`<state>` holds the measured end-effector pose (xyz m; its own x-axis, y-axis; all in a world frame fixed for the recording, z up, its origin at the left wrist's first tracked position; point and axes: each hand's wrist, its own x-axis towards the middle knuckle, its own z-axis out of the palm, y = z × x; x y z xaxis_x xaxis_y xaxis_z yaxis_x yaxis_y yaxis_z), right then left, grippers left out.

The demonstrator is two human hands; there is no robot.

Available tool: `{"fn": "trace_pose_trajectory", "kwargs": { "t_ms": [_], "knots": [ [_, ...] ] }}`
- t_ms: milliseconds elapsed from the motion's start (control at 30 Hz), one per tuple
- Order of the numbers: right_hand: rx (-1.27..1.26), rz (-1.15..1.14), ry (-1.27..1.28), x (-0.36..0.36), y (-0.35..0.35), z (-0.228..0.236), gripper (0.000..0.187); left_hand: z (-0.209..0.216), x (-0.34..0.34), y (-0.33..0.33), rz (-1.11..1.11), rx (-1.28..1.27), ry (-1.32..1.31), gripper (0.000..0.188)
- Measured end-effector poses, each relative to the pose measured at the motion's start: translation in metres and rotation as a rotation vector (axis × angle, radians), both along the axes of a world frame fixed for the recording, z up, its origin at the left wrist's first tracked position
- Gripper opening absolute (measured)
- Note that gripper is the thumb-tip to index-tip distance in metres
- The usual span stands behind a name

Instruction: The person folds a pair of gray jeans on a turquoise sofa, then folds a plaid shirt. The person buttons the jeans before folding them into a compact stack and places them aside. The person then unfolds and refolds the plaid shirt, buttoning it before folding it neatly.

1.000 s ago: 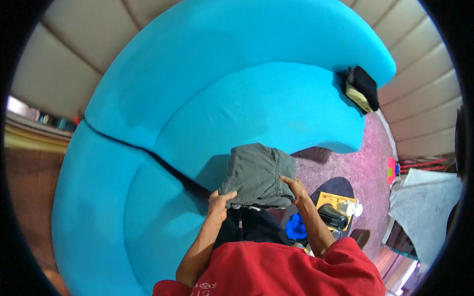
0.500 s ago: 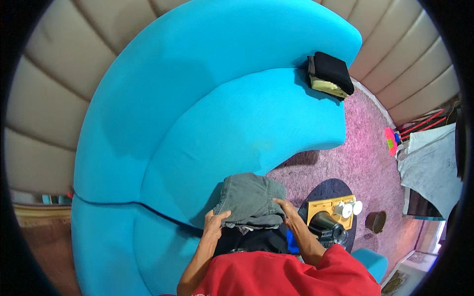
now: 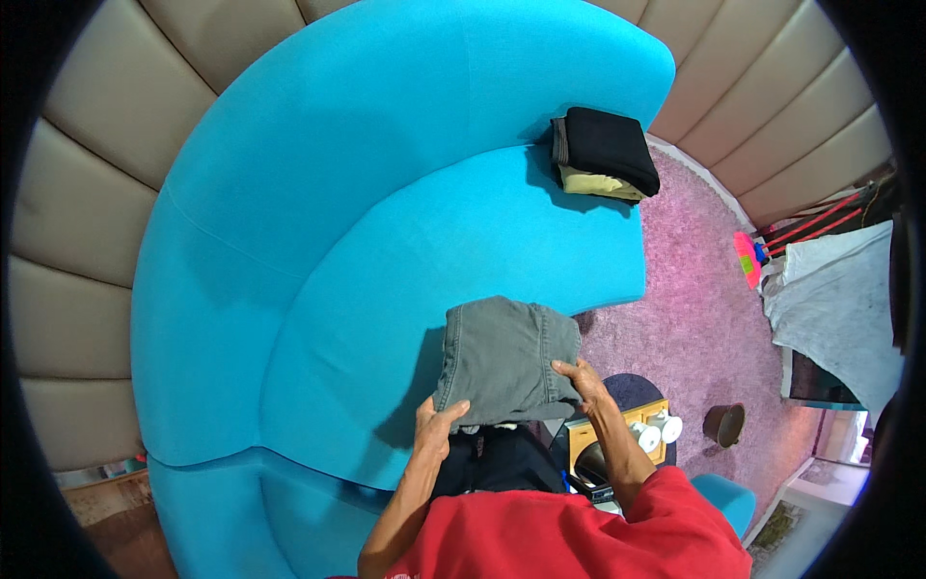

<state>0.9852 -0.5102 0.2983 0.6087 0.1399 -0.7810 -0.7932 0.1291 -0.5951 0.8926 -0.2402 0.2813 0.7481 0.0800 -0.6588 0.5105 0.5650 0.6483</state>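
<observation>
A folded grey-green garment [image 3: 506, 352] of sturdy cloth, with seams like those of trousers, is held in front of me. My left hand [image 3: 437, 425] grips its near left corner, thumb on top and fingers underneath. On the opposite side, my right hand [image 3: 583, 384] pinches the right edge in the same way. A shadow on the turquoise sofa [image 3: 386, 261] falls to the left of the garment, which appears raised above the seat. At the sofa's far right end lies a stack of folded clothes, with a black garment [image 3: 608, 143] over a pale yellow one [image 3: 595, 183].
To my right, a dark round table [image 3: 632, 389] bears a wooden tray [image 3: 583, 440] with white cups [image 3: 666, 425], partly behind my right arm. A brown bin [image 3: 724, 425] stands on the pink carpet [image 3: 690, 328]. Farther right hangs a whitish cloth [image 3: 834, 299].
Both hands have lifted the grey-green garment forward, away from my body, and its top face shows flatter and larger. The view has shifted, so the folded stack appears farther left.
</observation>
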Motion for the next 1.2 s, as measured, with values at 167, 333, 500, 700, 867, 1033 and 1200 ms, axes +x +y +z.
{"fn": "trace_pose_trajectory", "kwargs": {
  "t_ms": [167, 333, 500, 700, 867, 1033, 1200],
  "knots": [
    [-0.065, -0.064, -0.088, 0.031, -0.006, 0.029, 0.055, -0.003, 0.052, -0.003, -0.089, -0.043, -0.088, 0.057],
    [-0.153, -0.153, -0.067, 0.048, -0.022, 0.058, 0.056, 0.008, 0.087, -0.024, -0.142, -0.11, -0.132, 0.053],
    [-0.249, -0.184, -0.075, 0.082, -0.049, 0.055, 0.056, 0.036, 0.136, -0.043, -0.147, -0.075, -0.172, 0.044],
    [-0.047, -0.153, -0.284, 0.186, -0.11, 0.062, 0.048, 0.056, 0.235, -0.095, -0.164, -0.029, -0.287, 0.042],
    [-0.025, -0.025, -0.509, 0.345, -0.172, 0.09, 0.052, 0.091, 0.358, -0.163, -0.058, 0.028, -0.432, 0.04],
    [-0.022, -0.008, -0.706, 0.44, -0.23, 0.111, 0.056, 0.087, 0.448, -0.224, -0.047, 0.135, -0.489, 0.037],
    [-0.105, -0.064, -0.508, 0.52, -0.28, 0.015, 0.045, 0.003, 0.525, -0.277, -0.056, 0.099, -0.247, 0.037]
  ]
}}
